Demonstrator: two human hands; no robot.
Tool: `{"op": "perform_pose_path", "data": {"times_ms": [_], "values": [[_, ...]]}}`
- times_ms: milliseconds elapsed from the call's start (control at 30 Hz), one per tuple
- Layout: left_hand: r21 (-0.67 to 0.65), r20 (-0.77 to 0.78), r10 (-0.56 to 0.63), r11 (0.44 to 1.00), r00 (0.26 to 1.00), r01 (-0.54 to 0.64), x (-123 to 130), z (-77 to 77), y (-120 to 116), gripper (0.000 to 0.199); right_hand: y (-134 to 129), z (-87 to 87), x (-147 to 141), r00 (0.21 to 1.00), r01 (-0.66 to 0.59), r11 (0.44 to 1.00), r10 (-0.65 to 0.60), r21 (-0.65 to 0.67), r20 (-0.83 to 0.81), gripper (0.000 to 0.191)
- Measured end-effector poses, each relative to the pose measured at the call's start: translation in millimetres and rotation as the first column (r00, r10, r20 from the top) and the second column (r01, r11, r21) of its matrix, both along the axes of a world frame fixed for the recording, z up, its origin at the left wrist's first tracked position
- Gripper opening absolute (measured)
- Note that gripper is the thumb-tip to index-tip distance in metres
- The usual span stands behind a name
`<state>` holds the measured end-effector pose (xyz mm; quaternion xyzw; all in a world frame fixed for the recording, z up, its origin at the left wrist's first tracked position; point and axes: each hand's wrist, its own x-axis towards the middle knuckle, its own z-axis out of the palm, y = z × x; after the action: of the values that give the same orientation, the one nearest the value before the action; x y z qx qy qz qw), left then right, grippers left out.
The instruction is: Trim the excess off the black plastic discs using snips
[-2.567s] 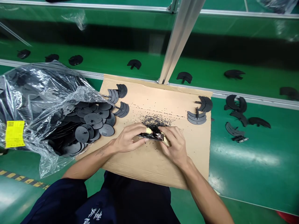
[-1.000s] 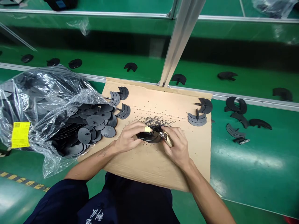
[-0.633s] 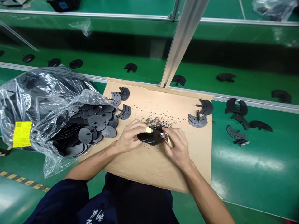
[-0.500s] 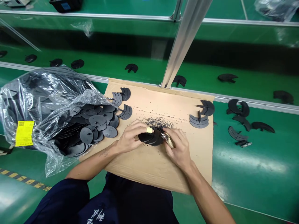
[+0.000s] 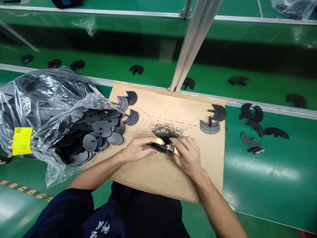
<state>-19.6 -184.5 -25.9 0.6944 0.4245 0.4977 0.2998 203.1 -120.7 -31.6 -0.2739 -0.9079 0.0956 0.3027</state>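
My left hand (image 5: 138,147), with yellow tape round one finger, is closed on the left end of a black disc part (image 5: 160,149), which is tilted nearly edge-on. My right hand (image 5: 188,154) grips a small metal cutting tool (image 5: 170,147) with pale handles; its jaws are at the disc part. Just behind both hands, many tiny black bits (image 5: 167,130) lie heaped and scattered on a cardboard sheet (image 5: 153,178). The fingertips of my right hand are partly hidden behind the tool.
A clear plastic bag (image 5: 49,99) of black discs (image 5: 101,126) spills open at the left. Fanned black parts (image 5: 132,118) lie on the cardboard's left, others (image 5: 210,127) on its right. More curved parts (image 5: 250,142) rest on the green table. A metal post (image 5: 195,43) rises behind.
The black part has tilted from showing its flat face to nearly edge-on. The tool has shifted left over it, its metal jaws now more visible. The whole view has moved slightly.
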Motion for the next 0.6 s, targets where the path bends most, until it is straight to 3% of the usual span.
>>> {"op": "perform_pose_path", "data": {"times_ms": [267, 600], "values": [[-0.033, 0.043, -0.029, 0.999, 0.999, 0.031, 2.1, 2.4, -0.6, 0.018, -3.0, -1.1, -2.7, 1.0, -0.022, 0.999, 0.021, -0.029, -0.019, 0.019], [-0.026, 0.116, -0.018, 0.999, 0.993, 0.021, 6.3, -3.6, -4.6, 0.022, -7.7, -0.1, -5.7, 0.999, 0.011, 0.997, -0.008, 0.083, -0.031, 0.014]]}}
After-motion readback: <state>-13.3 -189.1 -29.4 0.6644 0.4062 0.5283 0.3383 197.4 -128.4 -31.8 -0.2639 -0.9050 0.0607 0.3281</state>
